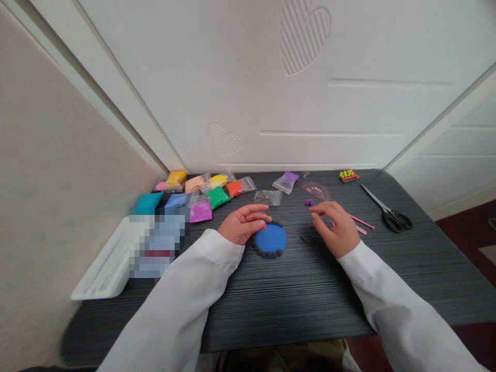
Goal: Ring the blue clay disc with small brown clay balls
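Note:
A flat blue clay disc lies on the dark table, ringed with several small dark clay balls. My left hand rests at the disc's left edge, fingers curled and touching its upper rim. My right hand hovers to the right of the disc, fingertips drawn together low over the table, near a small dark piece of clay. I cannot make out anything between its fingers. A tiny purple clay bit sits just beyond it.
Several bags of coloured clay lie at the back left. A white tray juts off the left edge. A clear protractor, pink stick tools, black scissors and a small coloured piece lie at the right back.

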Available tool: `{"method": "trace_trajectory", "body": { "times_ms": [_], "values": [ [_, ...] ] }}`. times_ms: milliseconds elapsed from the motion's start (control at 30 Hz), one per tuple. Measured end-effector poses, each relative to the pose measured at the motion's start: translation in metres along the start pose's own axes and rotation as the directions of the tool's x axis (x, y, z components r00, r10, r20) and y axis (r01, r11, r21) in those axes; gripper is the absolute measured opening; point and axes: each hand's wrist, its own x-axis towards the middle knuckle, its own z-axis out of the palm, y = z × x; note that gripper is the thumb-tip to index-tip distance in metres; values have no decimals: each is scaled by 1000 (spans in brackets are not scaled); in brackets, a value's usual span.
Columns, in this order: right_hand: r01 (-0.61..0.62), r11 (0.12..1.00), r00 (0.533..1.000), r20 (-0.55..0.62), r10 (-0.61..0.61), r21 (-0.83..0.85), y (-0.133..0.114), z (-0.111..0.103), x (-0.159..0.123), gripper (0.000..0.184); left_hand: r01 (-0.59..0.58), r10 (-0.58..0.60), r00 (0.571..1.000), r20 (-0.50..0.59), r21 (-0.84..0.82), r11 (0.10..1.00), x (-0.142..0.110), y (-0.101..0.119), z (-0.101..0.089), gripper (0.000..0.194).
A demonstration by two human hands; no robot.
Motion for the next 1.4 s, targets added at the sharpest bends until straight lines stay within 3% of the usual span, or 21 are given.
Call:
{"method": "trace_trajectory", "body": {
  "times_ms": [167, 333, 467, 633, 733, 833, 900, 933, 1100, 1267, 1400],
  "values": [
    [123, 992, 992, -42, -121, 42, -33, -5, -13, 25, -16, 6, 994, 106, 93, 996, -14, -4, 18, 31],
    [279, 954, 960, -5, -280, 111, -59, -7, -26, 43, 28, -69, 977, 200, 201, 979, -24, -7, 28, 40],
    [293, 954, 954, 50, -296, 68, -62, -4, -28, 50, 34, -100, 973, 210, 299, 954, -27, -8, 31, 50],
    [289, 955, 954, 69, -293, 63, -57, -2, -28, 46, 37, -112, 965, 238, 301, 953, -28, -10, 31, 51],
    [247, 964, 967, 30, -251, 100, -58, -2, -26, 35, -17, -26, 989, 144, 290, 957, -27, -9, 26, 40],
    [168, 968, 986, -18, -168, 189, -56, -3, -23, 28, -107, 159, 980, -121, 357, 928, -20, -6, 16, 24],
    [111, 956, 994, -45, -103, 273, -53, -3, -22, 28, -125, 259, 943, -211, 498, 858, -13, -5, 6, 24],
    [87, 948, 996, -55, -74, 305, -52, -4, -21, 29, -123, 280, 941, -191, 579, 806, -9, -5, 1, 27],
    [45, 964, 999, -1, -46, 261, -45, -11, -22, 38, -143, 120, 988, 92, 827, 544, 3, -7, -19, 53],
    [-31, 917, 998, 59, 8, 398, -40, -12, -23, 18, -201, 10, 978, 210, 919, 338, 2, -3, -20, 74],
    [-38, 907, 999, -17, 50, 419, -39, -6, -21, 20, -256, 64, 967, 248, 939, 228, 0, -6, -15, 74]
  ]
}}
